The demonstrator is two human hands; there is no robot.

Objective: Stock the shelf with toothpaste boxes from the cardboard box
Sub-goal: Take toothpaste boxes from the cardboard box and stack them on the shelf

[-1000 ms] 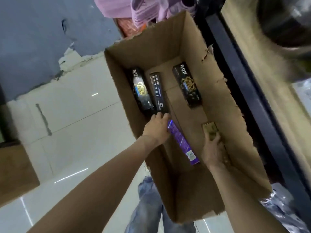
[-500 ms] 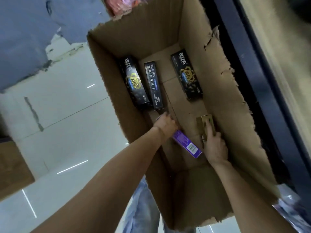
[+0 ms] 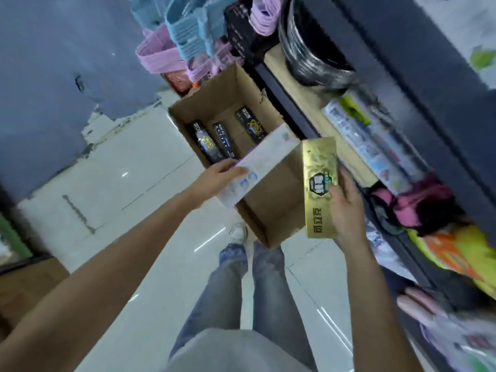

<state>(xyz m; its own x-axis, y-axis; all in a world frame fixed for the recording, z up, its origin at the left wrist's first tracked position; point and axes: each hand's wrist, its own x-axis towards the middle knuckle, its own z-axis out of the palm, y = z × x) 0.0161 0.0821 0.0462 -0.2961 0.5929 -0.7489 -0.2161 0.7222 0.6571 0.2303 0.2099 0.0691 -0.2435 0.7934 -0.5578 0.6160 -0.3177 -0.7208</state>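
Toothpaste boxes [image 3: 225, 138], seemingly three, lie in the cardboard box [image 3: 273, 210]; both hands [image 3: 214, 181] each grip another.

Pale tiled floor [image 3: 112, 183] carries open cardboard box [image 3: 279, 221] beside shelf [image 3: 303, 103].

Blue jeans [image 3: 257, 296], perhaps white shoe [image 3: 238, 232]

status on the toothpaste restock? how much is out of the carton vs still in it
Done: cannot tell, no placed toothpaste shows on the shelf. In hand: left hand holds a pale toothpaste box, right hand a gold toothpaste box, both lifted above the cardboard box. Left: three black toothpaste boxes lie on its floor.
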